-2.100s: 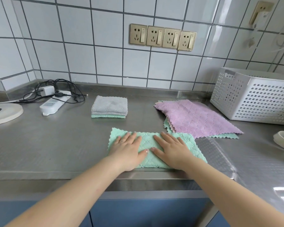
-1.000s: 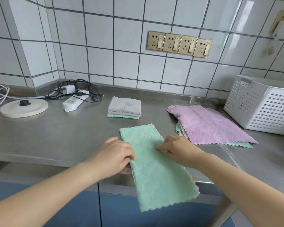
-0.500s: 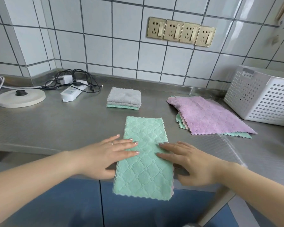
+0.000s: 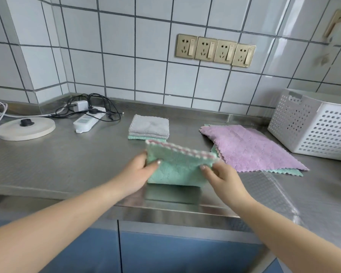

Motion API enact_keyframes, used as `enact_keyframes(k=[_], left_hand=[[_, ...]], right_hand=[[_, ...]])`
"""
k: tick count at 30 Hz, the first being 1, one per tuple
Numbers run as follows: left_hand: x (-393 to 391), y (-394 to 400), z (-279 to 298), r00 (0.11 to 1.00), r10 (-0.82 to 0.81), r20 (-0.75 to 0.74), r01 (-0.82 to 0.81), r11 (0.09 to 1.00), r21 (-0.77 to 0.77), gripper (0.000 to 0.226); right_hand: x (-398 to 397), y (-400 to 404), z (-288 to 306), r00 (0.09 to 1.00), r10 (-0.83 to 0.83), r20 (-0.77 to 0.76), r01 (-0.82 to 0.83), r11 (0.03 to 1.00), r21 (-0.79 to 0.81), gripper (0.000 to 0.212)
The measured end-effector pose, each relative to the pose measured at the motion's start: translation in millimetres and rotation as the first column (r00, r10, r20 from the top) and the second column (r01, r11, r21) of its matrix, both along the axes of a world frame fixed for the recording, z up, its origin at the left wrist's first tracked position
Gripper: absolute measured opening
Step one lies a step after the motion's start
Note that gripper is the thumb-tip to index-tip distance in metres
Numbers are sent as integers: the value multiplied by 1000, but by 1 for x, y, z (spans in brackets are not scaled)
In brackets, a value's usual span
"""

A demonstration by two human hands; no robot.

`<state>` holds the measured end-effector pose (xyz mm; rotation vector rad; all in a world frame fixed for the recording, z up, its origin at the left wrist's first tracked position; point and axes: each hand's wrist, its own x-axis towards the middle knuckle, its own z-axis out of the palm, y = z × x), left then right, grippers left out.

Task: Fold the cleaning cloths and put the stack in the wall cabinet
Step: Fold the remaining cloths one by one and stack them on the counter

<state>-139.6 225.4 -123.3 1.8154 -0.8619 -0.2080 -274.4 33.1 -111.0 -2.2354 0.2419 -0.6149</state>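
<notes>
A mint green cloth (image 4: 177,170), folded to a small rectangle with a pink scalloped edge on top, is held up just above the steel counter (image 4: 57,164). My left hand (image 4: 140,170) pinches its left side and my right hand (image 4: 220,176) pinches its right side. Behind it lies a folded stack (image 4: 149,129), grey cloths over a green one. To the right, a flat purple cloth (image 4: 250,148) lies spread over a green cloth (image 4: 283,172) of which only the edges show.
A white perforated basket (image 4: 313,125) stands at the right against the tiled wall. At the left are a round kettle base (image 4: 26,128), a power strip (image 4: 87,121) and tangled black cables (image 4: 95,107). Blue cabinet doors (image 4: 165,253) sit below the counter edge.
The green cloth lay long and flat under both palms half a second ago. Now it is folded in half and lifted off the counter, pinched at both sides.
</notes>
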Motion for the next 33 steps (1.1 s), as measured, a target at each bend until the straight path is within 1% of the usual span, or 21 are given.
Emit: enact_keyframes(k=[1,2,4,5,6,8,9,10,12,13,16,18,19,20,21,22,24,26,29,31,33], left_hand=[[5,-7,2,998,44,-34,-44,999,-9,15],[9,-13,4,996,60,-69,-62,998,-20,23],[17,-20,4,988,51,-145,-55,998,-20,51],[22,-24,3,984,62,-166,-62,998,7,66],[25,-27,3,982,85,-167,-77,995,57,75],[32,-32,3,984,130,-120,-109,981,161,81],[35,-34,3,987,127,-103,-106,977,188,79],[36,-36,3,989,122,-85,-102,972,212,74],[40,-38,1,992,117,-39,-103,959,263,61],[42,-39,0,992,119,-29,-106,954,282,55],[46,-39,3,994,103,-43,-83,940,332,49],[48,-38,8,995,100,9,-95,908,408,52],[48,-37,11,990,102,96,-136,872,471,54],[48,-36,14,970,100,223,-205,828,522,55],[47,-35,16,928,79,364,-277,800,532,54],[46,-35,18,879,49,473,-321,797,512,51],[42,-41,18,828,-19,560,-316,809,495,44],[35,-52,15,832,-104,545,-278,771,572,41],[32,-65,0,886,-156,437,-226,679,699,47],[34,-65,-10,894,-152,422,-225,663,714,49],[35,-60,-14,886,-153,437,-229,676,700,49]], right_hand=[[11,-2,4,998,-46,-39,48,998,51,36],[22,-4,7,994,-65,-89,72,994,85,36],[42,-9,10,976,-104,-190,132,982,138,30],[51,-12,10,964,-125,-235,165,974,156,30],[59,-14,9,950,-145,-275,192,969,153,31],[70,-18,8,930,-181,-320,217,973,80,26],[73,-18,8,919,-198,-342,223,974,37,14],[75,-20,7,905,-211,-369,230,973,6,12],[77,-22,5,876,-224,-427,255,967,17,42],[78,-23,3,868,-224,-443,263,964,29,49],[82,-26,0,863,-226,-451,281,958,57,55],[83,-30,1,852,-240,-465,298,953,55,59],[83,-33,2,844,-273,-462,295,955,-25,61],[84,-36,4,831,-323,-454,284,946,-153,62],[84,-37,6,829,-371,-419,272,922,-276,60],[85,-35,8,848,-383,-366,253,900,-354,55],[89,-19,12,903,-321,-285,175,882,-439,45],[95,3,9,916,-246,-317,50,854,-518,42],[102,25,-10,853,-212,-477,-99,832,-546,43],[100,24,-21,825,-218,-522,-111,842,-527,46],[95,17,-24,819,-238,-522,-95,841,-533,51]])
